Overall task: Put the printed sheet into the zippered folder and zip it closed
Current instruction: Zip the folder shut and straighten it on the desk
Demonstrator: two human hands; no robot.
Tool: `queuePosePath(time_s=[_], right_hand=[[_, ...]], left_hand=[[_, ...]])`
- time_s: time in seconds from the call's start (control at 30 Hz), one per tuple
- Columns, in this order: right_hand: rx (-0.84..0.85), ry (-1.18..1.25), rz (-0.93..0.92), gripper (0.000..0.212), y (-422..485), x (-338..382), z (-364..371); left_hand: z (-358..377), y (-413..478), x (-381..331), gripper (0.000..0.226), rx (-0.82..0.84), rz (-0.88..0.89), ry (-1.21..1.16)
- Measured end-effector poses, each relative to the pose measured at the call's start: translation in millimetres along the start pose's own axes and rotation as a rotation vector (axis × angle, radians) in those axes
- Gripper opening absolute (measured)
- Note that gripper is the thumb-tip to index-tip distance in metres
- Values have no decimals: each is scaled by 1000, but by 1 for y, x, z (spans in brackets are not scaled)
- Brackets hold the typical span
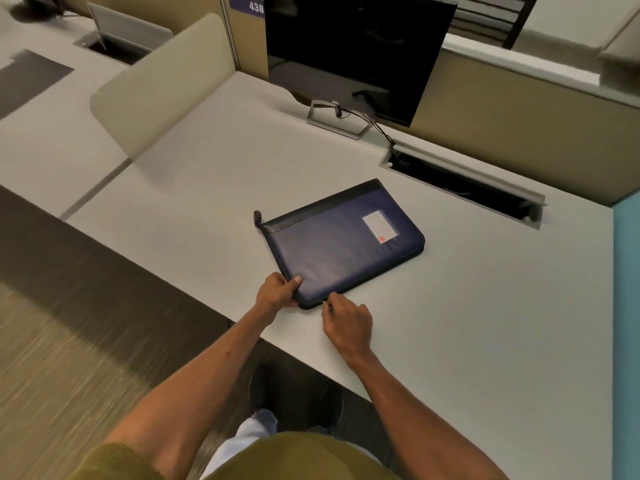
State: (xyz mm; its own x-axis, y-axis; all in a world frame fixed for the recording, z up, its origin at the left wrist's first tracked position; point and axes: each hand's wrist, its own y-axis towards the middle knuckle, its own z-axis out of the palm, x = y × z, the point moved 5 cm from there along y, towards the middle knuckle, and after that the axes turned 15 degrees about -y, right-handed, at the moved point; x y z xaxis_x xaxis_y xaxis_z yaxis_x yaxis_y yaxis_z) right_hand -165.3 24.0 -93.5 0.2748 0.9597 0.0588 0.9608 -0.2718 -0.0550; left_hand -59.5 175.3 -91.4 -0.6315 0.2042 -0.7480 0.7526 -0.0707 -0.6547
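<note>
Zippered folder lay flat on desk, cover shut; printed sheet not visible, likely inside. Left hand gripped its near corner; right hand pinched what looked like zipper pull at near edge. Zipping seemingly unfinished, extent unclear.

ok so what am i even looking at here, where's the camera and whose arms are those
There is no machine here. A person wears one wide-angle camera on the head, so you are looking down along their own arms. The left hand grips the near corner of a dark blue zippered folder, thumb on top. The right hand pinches at the folder's near edge, probably the zipper pull, though that is too small to be sure. The folder lies flat on a pale grey desk and has a white label on its cover. Behind it are a dark monitor and an open cable hatch.
</note>
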Motion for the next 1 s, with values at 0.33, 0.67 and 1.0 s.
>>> queuePosePath(time_s=[0.33, 0.67, 1.0], right_hand=[[-16, 134, -16, 26, -1, 3, -2], [-46, 44, 50, 22, 8, -22, -11], [0, -27, 197, 32, 39, -77, -16]], left_hand=[[12, -3, -7, 34, -80, 8, 34], [15, 6, -8, 32, -24, -19, 26], [13, 9, -9, 32, -1, -53, -19]])
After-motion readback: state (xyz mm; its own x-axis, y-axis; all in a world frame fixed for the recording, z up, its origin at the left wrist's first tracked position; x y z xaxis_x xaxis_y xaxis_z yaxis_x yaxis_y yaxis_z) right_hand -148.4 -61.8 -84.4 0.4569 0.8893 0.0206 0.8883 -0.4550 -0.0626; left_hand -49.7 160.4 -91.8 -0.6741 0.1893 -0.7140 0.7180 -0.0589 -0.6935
